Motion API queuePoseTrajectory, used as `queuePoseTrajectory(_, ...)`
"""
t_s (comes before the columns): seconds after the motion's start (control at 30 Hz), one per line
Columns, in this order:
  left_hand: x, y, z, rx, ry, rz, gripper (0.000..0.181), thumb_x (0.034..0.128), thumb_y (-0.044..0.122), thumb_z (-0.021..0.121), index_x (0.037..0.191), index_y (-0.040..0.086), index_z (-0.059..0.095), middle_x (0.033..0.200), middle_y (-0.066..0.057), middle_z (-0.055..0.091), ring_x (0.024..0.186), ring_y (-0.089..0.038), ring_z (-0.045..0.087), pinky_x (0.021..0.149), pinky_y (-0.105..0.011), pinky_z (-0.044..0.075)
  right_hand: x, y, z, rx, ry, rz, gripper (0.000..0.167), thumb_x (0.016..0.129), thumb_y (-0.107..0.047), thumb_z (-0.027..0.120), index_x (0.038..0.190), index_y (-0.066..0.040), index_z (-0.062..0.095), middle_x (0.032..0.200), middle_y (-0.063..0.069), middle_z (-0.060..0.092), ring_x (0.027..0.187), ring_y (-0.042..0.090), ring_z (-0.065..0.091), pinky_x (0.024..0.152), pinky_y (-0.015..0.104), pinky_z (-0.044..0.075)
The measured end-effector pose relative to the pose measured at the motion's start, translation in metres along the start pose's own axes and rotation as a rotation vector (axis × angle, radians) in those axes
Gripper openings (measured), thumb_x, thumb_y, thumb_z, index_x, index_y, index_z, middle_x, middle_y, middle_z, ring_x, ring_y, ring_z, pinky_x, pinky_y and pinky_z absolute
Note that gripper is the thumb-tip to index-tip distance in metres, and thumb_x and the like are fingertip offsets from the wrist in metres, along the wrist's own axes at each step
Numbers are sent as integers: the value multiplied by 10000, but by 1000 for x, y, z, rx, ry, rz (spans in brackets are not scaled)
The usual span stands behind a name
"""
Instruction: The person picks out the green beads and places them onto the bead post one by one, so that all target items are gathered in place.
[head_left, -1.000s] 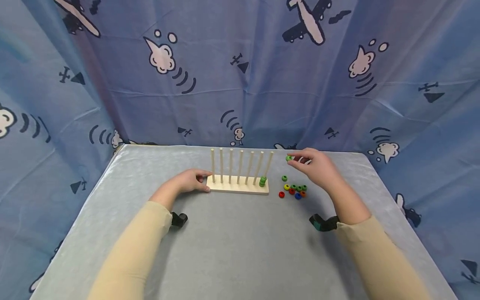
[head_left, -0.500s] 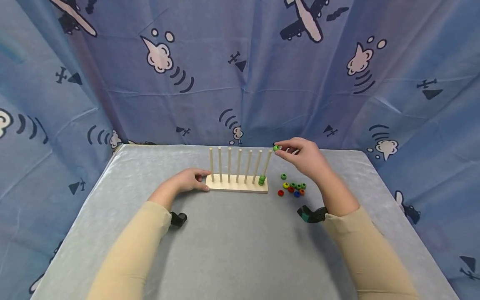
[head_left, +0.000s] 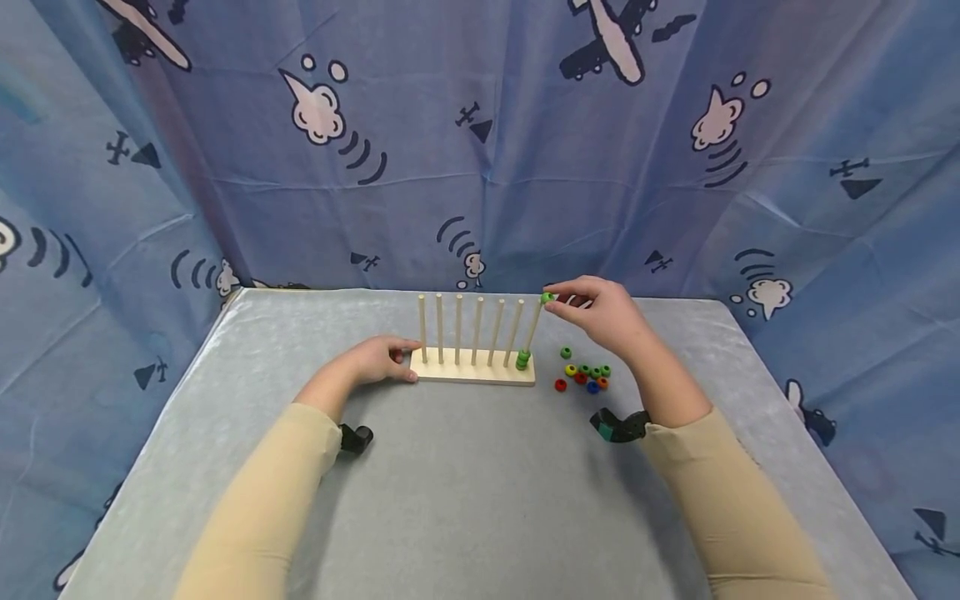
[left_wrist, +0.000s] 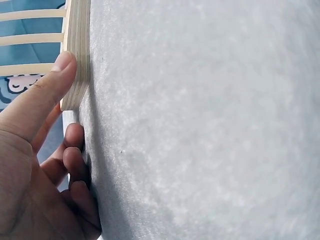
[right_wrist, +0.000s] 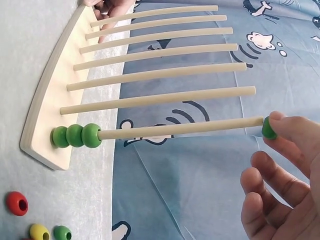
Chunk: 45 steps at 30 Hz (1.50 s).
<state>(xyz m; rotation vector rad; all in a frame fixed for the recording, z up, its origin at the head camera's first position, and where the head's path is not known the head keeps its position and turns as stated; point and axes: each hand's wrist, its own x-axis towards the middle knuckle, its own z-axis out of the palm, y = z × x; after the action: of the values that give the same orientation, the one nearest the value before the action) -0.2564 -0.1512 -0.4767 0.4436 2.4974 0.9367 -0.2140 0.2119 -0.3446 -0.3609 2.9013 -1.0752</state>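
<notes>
Green bead (right_wrist: 269, 128) pinched by the right hand (head_left: 606, 314), at the tip of the rightmost peg (right_wrist: 180, 129); whether threaded, cannot tell. Peg's long axis rises from the wooden base (head_left: 472, 376), three green beads (right_wrist: 75, 135) stacked at its foot. Right hand nearer this peg. Left hand (head_left: 375, 362) grips base's opposite end, on the bench (head_left: 465, 492), thumb against front edge.

The rack (right_wrist: 52, 97) is smooth wood, the green beads (right_wrist: 75, 135) glossy.
</notes>
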Motion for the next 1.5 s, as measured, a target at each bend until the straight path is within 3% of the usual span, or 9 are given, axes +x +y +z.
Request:
queuePoseTrajectory(0.4, 1, -1, 2, -3, 1, 5, 684, 832, 294, 821, 1442, 150, 547, 890, -28, 494, 815, -174, 451, 748, -334, 352, 4, -2, 6, -14, -5, -27, 338, 958, -329, 676, 1253, -167, 703, 1092, 47, 626, 968, 220, 567, 802, 420, 485)
queuePoseTrajectory(0.97, 3, -4, 1, -11, 0, 13, 693, 825, 300, 826, 1440, 140, 547, 889, -24, 496, 816, -169, 454, 743, -329, 356, 5, 0, 13, -8, -15, 5, 357, 951, -366, 674, 1270, -207, 699, 1101, 33, 622, 975, 223, 558, 800, 418, 489)
queuePoseTrajectory(1.5, 1, -1, -1, -5, -2, 1, 690, 827, 294, 825, 1441, 146, 547, 886, -23, 491, 810, -167, 446, 734, -323, 350, 8, 18, 32, -9, -34, 49, 382, 936, -351, 700, 1234, -112, 716, 1114, 81, 653, 989, 250, 587, 771, 409, 504)
